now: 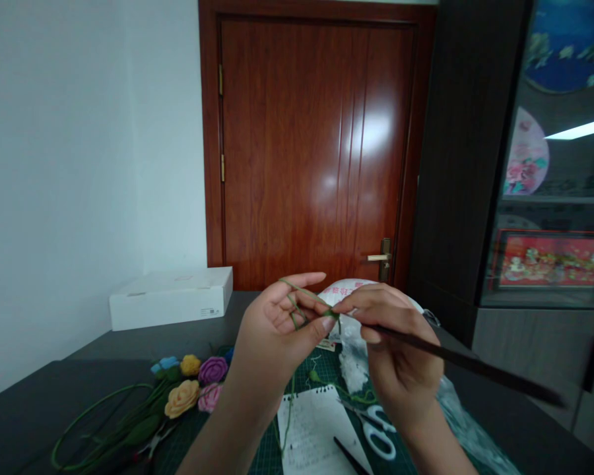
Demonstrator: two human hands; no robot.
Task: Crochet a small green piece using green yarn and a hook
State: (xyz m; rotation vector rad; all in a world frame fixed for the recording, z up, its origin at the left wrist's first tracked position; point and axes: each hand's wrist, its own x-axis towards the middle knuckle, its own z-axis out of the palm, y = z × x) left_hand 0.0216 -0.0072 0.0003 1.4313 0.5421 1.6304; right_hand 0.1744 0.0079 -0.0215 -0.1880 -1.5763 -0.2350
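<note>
My left hand (282, 323) is raised above the table, with green yarn (297, 288) looped over its fingers. Between its thumb and fingertips it pinches a small green crochet piece (330, 315). My right hand (400, 336) is closed around a crochet hook (455, 356) whose long dark handle points to the lower right. The hook's tip meets the green piece at the left fingertips, and the fingers partly hide it. A strand of the yarn hangs below my left hand, down over a spiral notepad (317, 422).
Crocheted flowers (182, 399) with green stems lie at left. White-handled scissors (379, 435) and a black pen (349, 455) are near the notepad on a green cutting mat (262, 455). A white box (173, 297) stands behind; clear plastic (465, 422) lies at right.
</note>
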